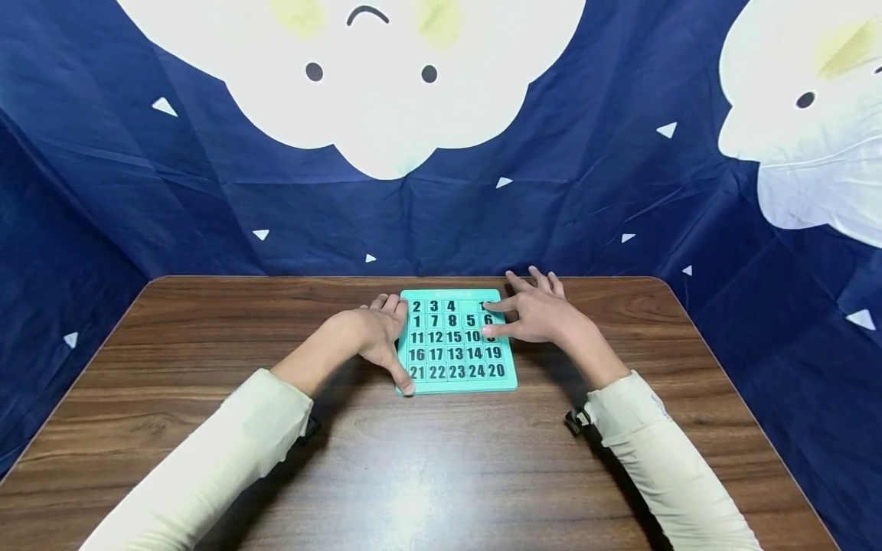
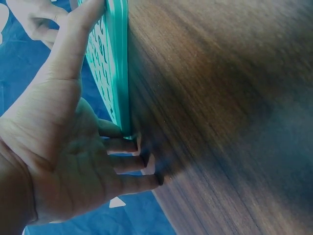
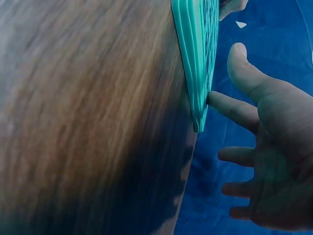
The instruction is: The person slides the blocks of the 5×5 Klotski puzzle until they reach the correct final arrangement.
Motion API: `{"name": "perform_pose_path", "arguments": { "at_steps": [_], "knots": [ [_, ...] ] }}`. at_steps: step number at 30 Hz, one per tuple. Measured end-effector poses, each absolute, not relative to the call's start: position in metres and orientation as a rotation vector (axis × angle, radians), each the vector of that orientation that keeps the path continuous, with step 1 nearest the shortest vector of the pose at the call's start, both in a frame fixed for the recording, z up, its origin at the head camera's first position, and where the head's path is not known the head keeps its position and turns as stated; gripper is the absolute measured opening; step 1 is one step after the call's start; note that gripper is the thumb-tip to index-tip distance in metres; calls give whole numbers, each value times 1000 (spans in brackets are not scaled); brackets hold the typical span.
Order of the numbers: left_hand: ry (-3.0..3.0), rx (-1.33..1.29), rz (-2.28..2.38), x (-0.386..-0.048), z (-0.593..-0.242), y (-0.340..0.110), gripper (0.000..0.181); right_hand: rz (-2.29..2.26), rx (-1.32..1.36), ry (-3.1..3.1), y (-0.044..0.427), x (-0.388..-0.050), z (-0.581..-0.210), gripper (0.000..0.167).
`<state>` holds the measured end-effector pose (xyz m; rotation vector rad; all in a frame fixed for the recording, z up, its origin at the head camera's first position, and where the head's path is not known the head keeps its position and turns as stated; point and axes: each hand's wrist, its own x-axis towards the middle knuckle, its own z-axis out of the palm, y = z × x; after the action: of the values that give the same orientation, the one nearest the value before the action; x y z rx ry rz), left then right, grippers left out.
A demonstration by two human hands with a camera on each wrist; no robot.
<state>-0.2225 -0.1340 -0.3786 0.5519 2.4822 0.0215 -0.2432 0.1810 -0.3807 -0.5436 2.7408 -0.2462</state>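
Observation:
A turquoise sliding number puzzle (image 1: 455,354) lies flat on the table, its black-numbered tiles in rows. A gap shows in its top row, right of the 4. My left hand (image 1: 379,333) holds the puzzle's left side, thumb at the near corner and fingers along the far left edge. In the left wrist view, that thumb lies on the puzzle (image 2: 120,63). Over the right side is my right hand (image 1: 540,312), its index fingertip touching the top-right tile, partly covering it. The right thumb (image 3: 239,56) is raised off the face; the other fingers are spread beyond the edge.
The brown wood-grain table (image 1: 413,467) extends around the puzzle, with its far edge just behind it. A dark blue cloth (image 1: 331,214) with white clouds and triangles hangs behind and beside the table. A dark strap piece (image 1: 577,421) shows beneath the right sleeve.

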Motion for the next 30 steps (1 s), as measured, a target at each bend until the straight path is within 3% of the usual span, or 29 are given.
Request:
{"name": "perform_pose_path", "arguments": {
  "at_steps": [13, 23, 30],
  "knots": [
    [2486, 543, 15, -224, -378, -132, 168, -242, -524, 2729, 180, -242, -380, 70],
    [2493, 539, 26, -223, -379, -132, 165, -261, -787, 2738, 160, -222, -375, 64],
    [2490, 546, 25, -225, -379, -133, 165, -158, -716, 2714, 155, -220, -374, 69]
  ]
}}
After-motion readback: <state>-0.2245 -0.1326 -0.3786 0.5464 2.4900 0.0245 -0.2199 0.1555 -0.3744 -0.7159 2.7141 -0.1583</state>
